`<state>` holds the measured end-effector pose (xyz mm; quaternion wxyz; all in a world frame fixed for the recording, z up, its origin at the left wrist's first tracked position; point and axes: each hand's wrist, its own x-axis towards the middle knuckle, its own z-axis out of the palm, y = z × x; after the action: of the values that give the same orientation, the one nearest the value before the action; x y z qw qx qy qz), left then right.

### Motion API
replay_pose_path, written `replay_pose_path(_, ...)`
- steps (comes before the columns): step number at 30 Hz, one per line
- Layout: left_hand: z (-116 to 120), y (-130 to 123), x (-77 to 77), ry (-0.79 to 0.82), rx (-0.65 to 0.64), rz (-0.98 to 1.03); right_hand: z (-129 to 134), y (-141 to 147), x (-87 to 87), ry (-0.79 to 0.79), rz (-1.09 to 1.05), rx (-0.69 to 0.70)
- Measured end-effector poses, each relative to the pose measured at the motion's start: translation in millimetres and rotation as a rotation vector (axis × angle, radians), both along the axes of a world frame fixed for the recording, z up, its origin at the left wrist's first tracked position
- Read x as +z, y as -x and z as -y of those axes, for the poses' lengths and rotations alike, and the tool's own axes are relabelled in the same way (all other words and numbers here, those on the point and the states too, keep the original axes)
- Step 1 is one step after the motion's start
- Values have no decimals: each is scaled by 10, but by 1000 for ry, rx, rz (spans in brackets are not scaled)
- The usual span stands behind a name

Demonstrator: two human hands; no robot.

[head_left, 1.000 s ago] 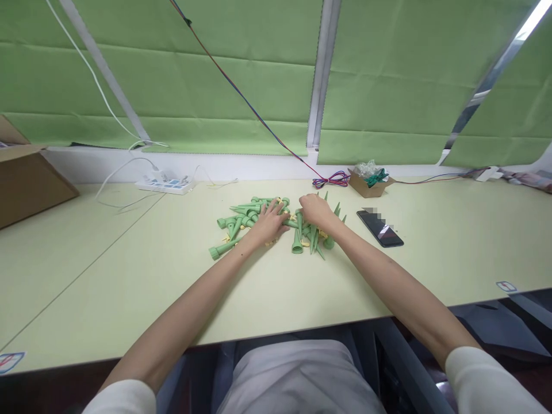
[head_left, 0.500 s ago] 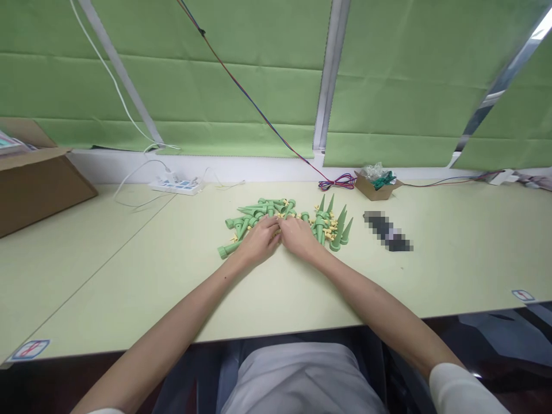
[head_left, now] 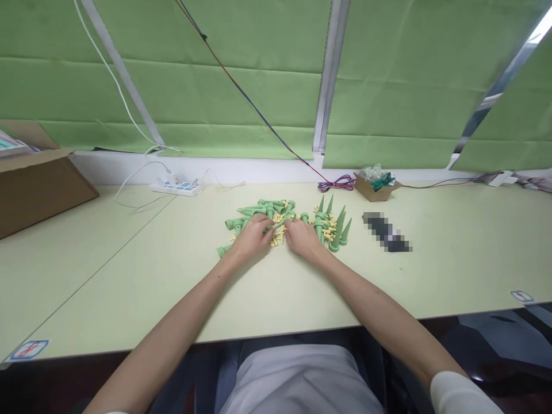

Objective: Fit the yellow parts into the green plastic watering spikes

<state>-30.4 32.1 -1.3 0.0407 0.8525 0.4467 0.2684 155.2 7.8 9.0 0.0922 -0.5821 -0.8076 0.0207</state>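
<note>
My left hand is closed around the thin end of a green plastic watering spike, which slants up to the right between the hands. Beside it, my right hand has its fingers bent and pressed together among the small parts; whatever is in them is too small to make out. Small yellow plastic valves lie scattered between and below the fingertips. Behind and left of the hands is a loose pile of green spikes. To the right, green spikes with pointed tips stand or lean near more yellow valves.
A small cardboard box with plastic bags sits at the back, near a bundled red-blue cable. A pixelated dark object lies to the right. A power strip and a large cardboard box are at left.
My hands have moved slightly apart, the left one to the left. A green spike between them and yellow valves beneath have come into view.
</note>
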Motion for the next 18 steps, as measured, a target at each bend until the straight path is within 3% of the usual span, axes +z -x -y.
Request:
replay_pose_path(3, 2, 142, 183, -8, 128, -10, 14, -4, 1, -18, -17, 4)
replay_pose_path(7, 9, 328, 322, 143, 199, -119, 32, -7, -8, -31, -37, 16)
replay_pose_path(12, 15, 417, 289, 227, 205, -254, 37, -1, -30, -21, -69, 58)
replay_pose_path(18, -26, 432, 179, 290, 186, -245, 56, 14, -48, -28, -98, 113)
